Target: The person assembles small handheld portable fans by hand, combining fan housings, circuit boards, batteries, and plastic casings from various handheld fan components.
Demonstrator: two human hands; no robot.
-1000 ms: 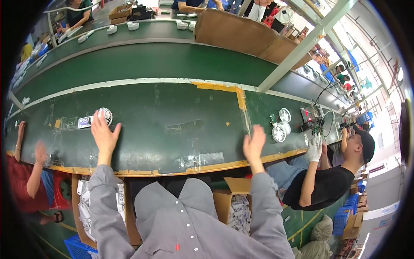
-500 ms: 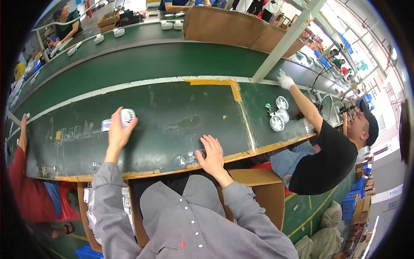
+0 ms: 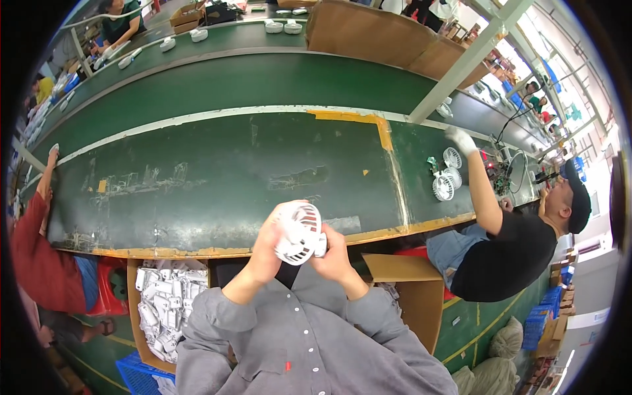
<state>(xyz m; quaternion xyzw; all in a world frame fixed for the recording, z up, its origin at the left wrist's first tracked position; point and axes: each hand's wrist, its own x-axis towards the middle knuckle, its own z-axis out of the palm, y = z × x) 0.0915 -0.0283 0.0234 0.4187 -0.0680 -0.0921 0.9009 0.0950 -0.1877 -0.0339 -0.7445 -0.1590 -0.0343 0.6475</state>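
Over table edge, both hands (image 3: pixel 299 247) holding white fan (image 3: pixel 299 232)

we see bright, even daylight from windows (image 3: pixel 559 72) upper right, slightly blown out; soft shadows; strong fisheye bending, black vignette at rim; edges slightly soft.

The fan grille (image 3: pixel 299 232) looks smooth white plastic; the table (image 3: pixel 217 178) is scuffed matt green; the box (image 3: pixel 401 289) is plain brown cardboard.

white slatted fan grille (image 3: pixel 299 232), dark green scuffed belt (image 3: pixel 217 164), grey buttoned shirt (image 3: pixel 309 342)
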